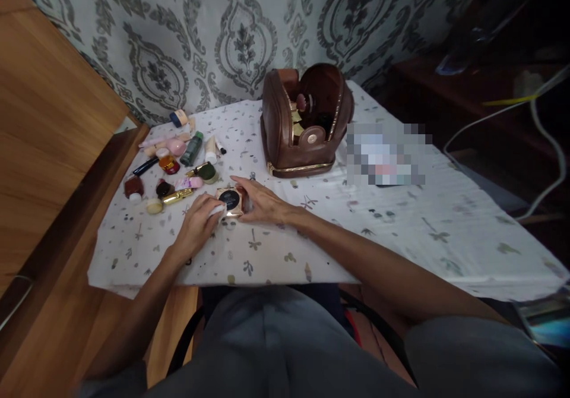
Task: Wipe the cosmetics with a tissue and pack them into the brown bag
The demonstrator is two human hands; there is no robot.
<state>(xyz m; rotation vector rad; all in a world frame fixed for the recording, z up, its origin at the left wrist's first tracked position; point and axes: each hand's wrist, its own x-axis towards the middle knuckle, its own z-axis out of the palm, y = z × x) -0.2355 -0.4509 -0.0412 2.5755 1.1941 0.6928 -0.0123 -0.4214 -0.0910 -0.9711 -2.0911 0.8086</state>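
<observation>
On the cloth in front of me lies a square gold compact (230, 201) with a round black label on its top. My right hand (266, 203) grips its right side, thumb at the near edge and fingers at the far one. My left hand (198, 223) is closed on a small white wipe (217, 210), pressed against the compact's left side. Whether the wipe is tissue or cloth is hard to see. Beyond my right hand stands a brown makeup bag (298, 163), unzipped, with several items inside.
Several cosmetics lie to the left, among them a green bottle (192, 148), a gold tube (177, 196) and a red-gold jar (168, 163). A pixelated object (385, 154) rests right of the bag. A patterned cloth (285, 261) covers the table; a wooden panel (53, 89) borders it on the left.
</observation>
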